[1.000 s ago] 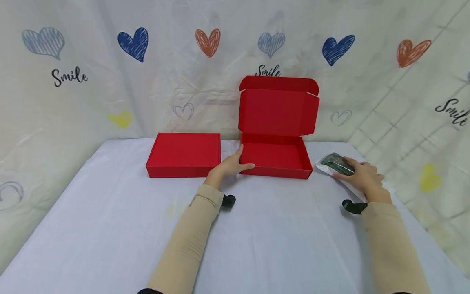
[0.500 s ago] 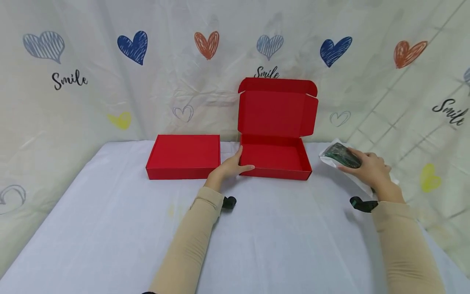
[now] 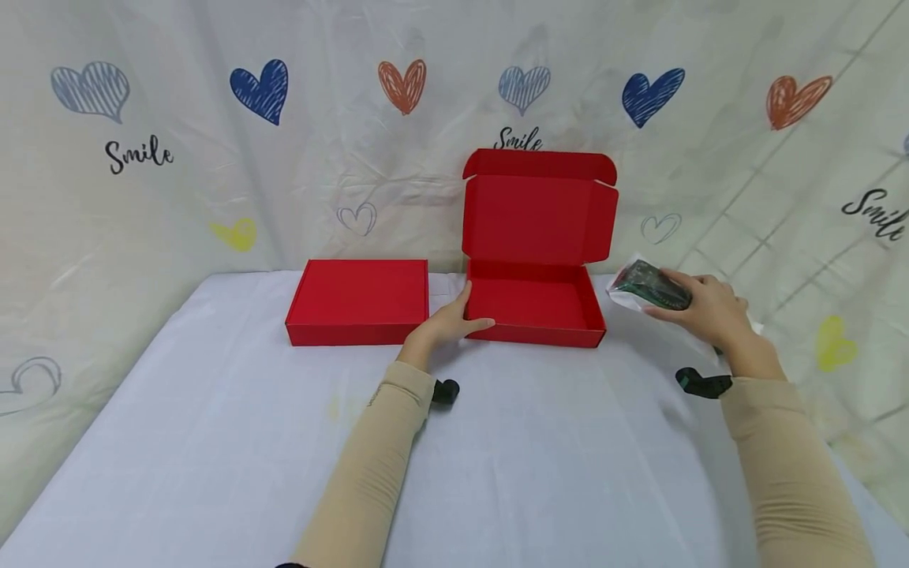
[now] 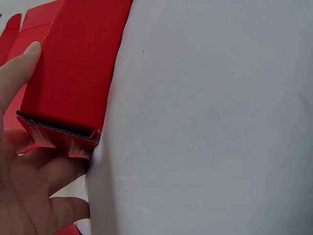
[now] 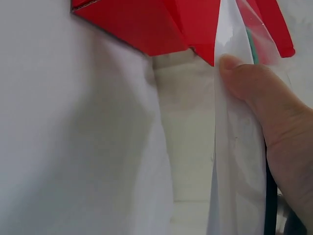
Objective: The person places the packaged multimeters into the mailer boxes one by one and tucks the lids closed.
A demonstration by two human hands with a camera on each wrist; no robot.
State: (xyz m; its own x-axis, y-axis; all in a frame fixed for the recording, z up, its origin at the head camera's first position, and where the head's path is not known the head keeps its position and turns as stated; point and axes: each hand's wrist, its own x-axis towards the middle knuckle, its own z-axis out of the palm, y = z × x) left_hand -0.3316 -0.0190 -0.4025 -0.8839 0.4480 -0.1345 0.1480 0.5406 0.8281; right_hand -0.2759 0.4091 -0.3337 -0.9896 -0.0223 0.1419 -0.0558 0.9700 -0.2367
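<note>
Since both sleeves (image 3: pixel 365 450) reach in from the bottom of my head view, I'll start there & work back over the white-covered desk (image 3: pixel 540 465). L hand (image 3: pixel 443 325) is spread at the near-left corner of the open red box (image 3: pixel 540 333): thumb on front wall, fingers along the side, bracing it, AFAICT. R hand (image 3: pixel 710 312) pinches the clear bag (image 3: pixel 626 298); its far-side fingers are mostly hidden in my R wrist view. Bag's over the far R of the desk, near the box but apart, tilted, looks lifted. Dark green item (image 3: pixel 656 285) inside; can't ID it.

My est.: item prob. fairly light & stiff, maybe fragile, so no hard squeeze. Bag's glossy, likely soft & slippery; I'd hold it across the item's body, approx. where the hand is, not by the loose end. Box is corrugated card, prob. light & apt to skid; I'd take a corner or side wall, not the upright lid (image 3: pixel 536 217), which might flex.

Closed red box (image 3: pixel 365 292) is L of that, close to L hand; can't tell if touching. Backmost: sheet (image 3: pixel 319 150) w/ printed hearts (image 3: pixel 259 91).
</note>
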